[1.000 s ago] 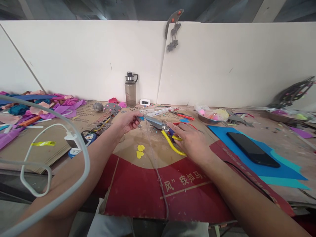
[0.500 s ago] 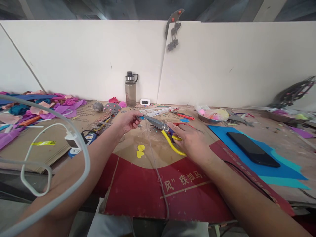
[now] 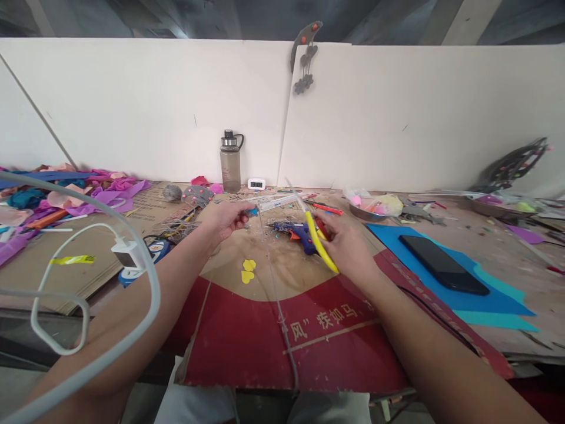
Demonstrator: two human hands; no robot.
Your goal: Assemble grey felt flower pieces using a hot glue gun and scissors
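My left hand [image 3: 229,219] is closed, pinching a small blue piece [image 3: 253,212], perhaps paper, at its fingertips. My right hand [image 3: 346,238] grips a pair of scissors [image 3: 318,238] by the yellow handles; the blades point up and away from the blue piece. Below the scissors a blue glue gun [image 3: 301,234] with an orange trigger lies on the cardboard [image 3: 229,335]. Two yellow heart cutouts [image 3: 248,272] rest on the cardboard between my hands. A thin grey string [image 3: 274,282] runs down its middle; whether my left fingers touch it, I cannot tell.
Behind my hands stand a water bottle [image 3: 230,165] and a small digital clock [image 3: 256,184]. On the right a phone [image 3: 442,265] lies on blue sheets [image 3: 498,303]. A white cable [image 3: 152,282] loops across the left foreground, near a charger [image 3: 130,254].
My right hand has drawn the scissors back from the blue piece and turned their blades upward, uncovering the glue gun. My left hand stays nearly in place, holding the blue piece.
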